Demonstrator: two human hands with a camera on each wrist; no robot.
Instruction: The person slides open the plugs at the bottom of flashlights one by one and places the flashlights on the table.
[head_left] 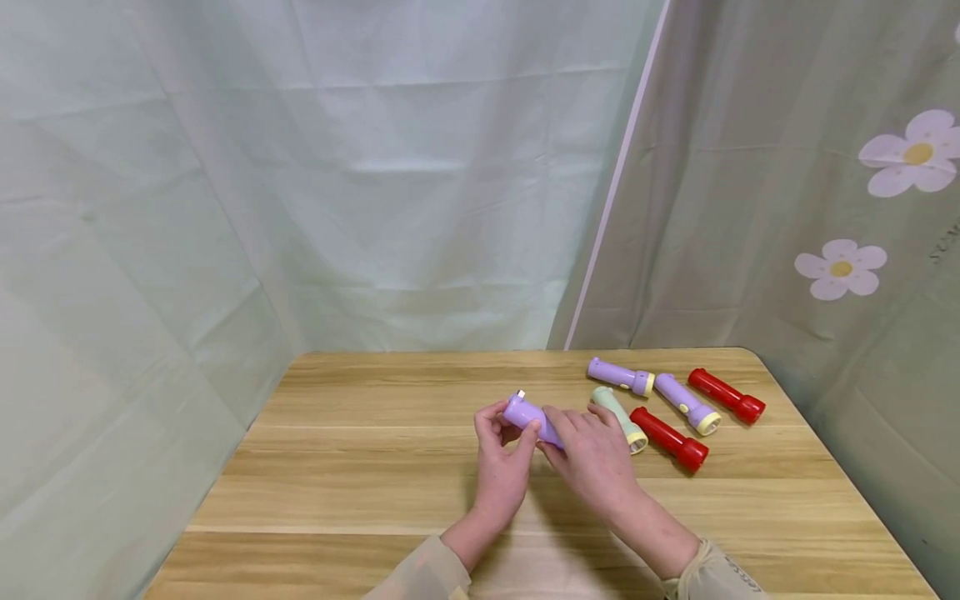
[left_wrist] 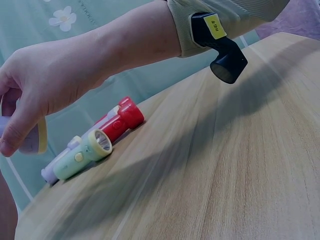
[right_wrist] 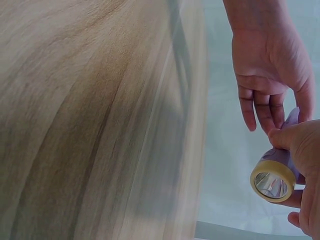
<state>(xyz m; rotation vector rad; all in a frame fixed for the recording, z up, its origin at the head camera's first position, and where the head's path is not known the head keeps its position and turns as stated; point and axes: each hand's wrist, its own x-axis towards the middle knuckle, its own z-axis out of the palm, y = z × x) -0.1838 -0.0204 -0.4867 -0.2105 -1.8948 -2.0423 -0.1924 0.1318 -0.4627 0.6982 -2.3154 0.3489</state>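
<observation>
A purple flashlight is held in the air above the table by both hands, its tail end up and to the left. My left hand has thumb and fingers around the tail part. Toward the lens end, my right hand grips the body and hides much of it in the head view. The right wrist view shows the yellow-rimmed lens by my right hand, with my left hand at the other end. In the left wrist view my right hand holds the yellow-rimmed end.
On the right of the wooden table lie two more purple flashlights, a green flashlight just beyond my right hand, and two red flashlights. Curtains hang behind and beside the table.
</observation>
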